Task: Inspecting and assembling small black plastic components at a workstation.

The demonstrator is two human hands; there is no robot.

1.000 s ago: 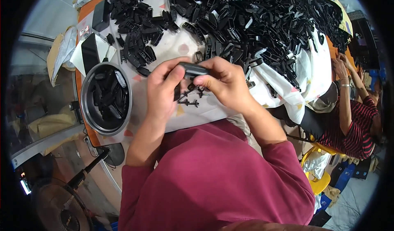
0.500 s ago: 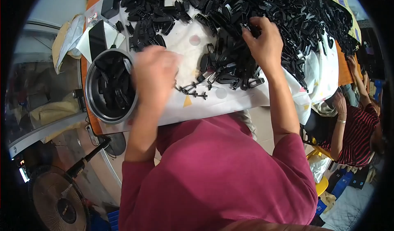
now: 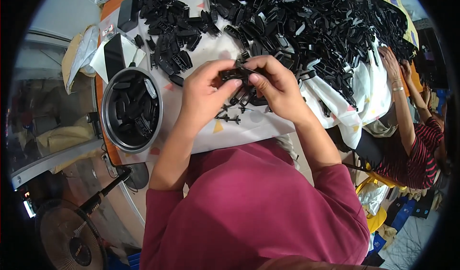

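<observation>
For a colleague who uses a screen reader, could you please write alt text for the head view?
Both hands, left hand and right hand, pinch one small black plastic part above a white cloth, between a metal bowl and a heap of black parts.

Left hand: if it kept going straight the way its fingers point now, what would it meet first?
The left hand points right, toward the right hand. Both pinch the same small black plastic part, so it would press on that part, then the right hand's fingers. Depth hardly matters here.

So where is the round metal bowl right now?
In the head view, the round metal bowl sits left of the left hand, at the table's left edge, holding black plastic parts.
</observation>
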